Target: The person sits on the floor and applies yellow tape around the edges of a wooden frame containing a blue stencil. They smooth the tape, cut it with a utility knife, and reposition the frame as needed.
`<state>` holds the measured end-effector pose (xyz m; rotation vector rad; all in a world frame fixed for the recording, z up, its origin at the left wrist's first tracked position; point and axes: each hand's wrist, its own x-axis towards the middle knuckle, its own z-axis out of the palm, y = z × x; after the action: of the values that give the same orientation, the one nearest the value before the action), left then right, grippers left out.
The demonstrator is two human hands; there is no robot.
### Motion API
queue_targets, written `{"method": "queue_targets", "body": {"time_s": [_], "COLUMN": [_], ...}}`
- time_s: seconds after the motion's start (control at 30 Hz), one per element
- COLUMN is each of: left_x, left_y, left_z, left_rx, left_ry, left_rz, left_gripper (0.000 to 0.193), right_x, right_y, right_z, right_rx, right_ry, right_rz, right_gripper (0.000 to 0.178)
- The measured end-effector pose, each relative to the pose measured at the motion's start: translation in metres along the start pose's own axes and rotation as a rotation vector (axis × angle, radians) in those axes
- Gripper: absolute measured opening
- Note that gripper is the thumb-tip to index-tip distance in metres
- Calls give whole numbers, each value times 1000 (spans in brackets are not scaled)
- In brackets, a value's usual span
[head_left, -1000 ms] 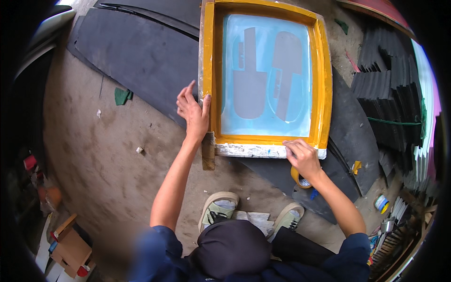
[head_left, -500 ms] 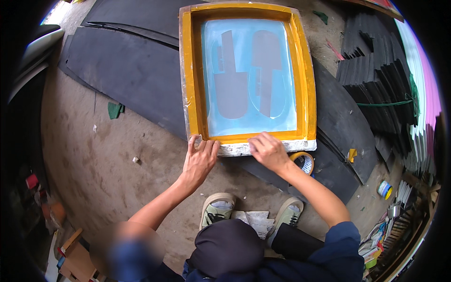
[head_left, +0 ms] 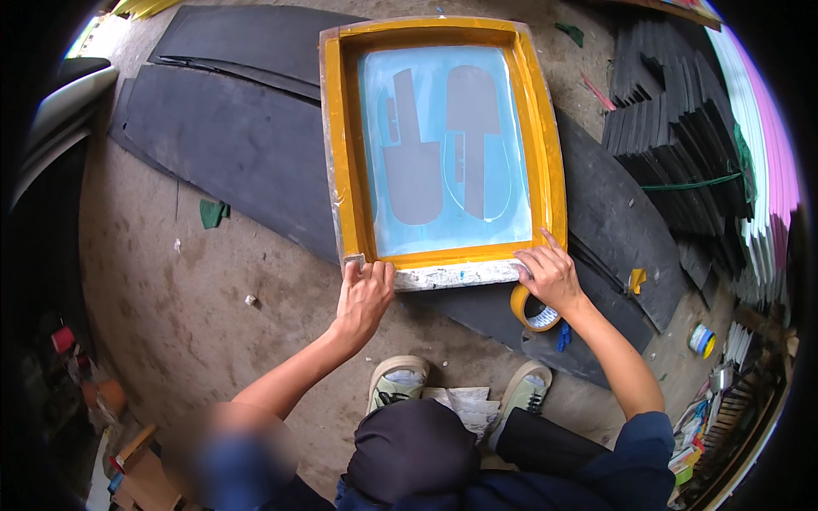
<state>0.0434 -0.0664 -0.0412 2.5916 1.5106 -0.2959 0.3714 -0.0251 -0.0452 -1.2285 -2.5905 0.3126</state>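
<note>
A screen printing frame (head_left: 545, 153) with yellow tape along its inner sides lies tilted slightly to the left. Its light blue mesh (head_left: 426, 128) bears two grey shapes with rounded ends. Along the near rail runs a whitish, rough strip (head_left: 452, 277). My left hand (head_left: 365, 298) grips the near left corner, fingers bent over the rail. At the near right corner my right hand (head_left: 552, 277) holds the rail, index finger stretched onto the yellow tape; its thumb is partly hidden. A roll of yellow tape (head_left: 518, 307) sits just below that hand.
Large black sheets (head_left: 230, 145) lie under the frame. Stacked black sheets (head_left: 682, 119) tied with green cord stand at the right. A small blue item (head_left: 564, 336) lies beside the tape roll. My shoes (head_left: 399, 379) stand near papers (head_left: 464, 400) on the floor.
My right hand has moved right along the near rail, from its middle to the right corner. My left hand stays at the left corner. The frame sits slightly lower and further left in view.
</note>
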Motion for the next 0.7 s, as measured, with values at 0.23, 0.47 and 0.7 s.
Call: {"method": "queue_targets", "body": {"time_s": [0.23, 0.47, 0.7], "left_x": [-2, -1, -5], "left_y": [5, 6, -2], "left_z": [6, 13, 4], "left_rx": [18, 23, -92], "left_ry": [-86, -36, 20], "left_rz": [-78, -67, -24], "left_gripper": [33, 34, 45], "right_x": [-16, -18, -14], "right_y": [-6, 0, -11], "right_z": [-20, -15, -21], "right_rx": [-114, -81, -183], "right_ry": [-208, -245, -183], "right_rz": [54, 82, 110], "right_gripper": [42, 43, 37]}}
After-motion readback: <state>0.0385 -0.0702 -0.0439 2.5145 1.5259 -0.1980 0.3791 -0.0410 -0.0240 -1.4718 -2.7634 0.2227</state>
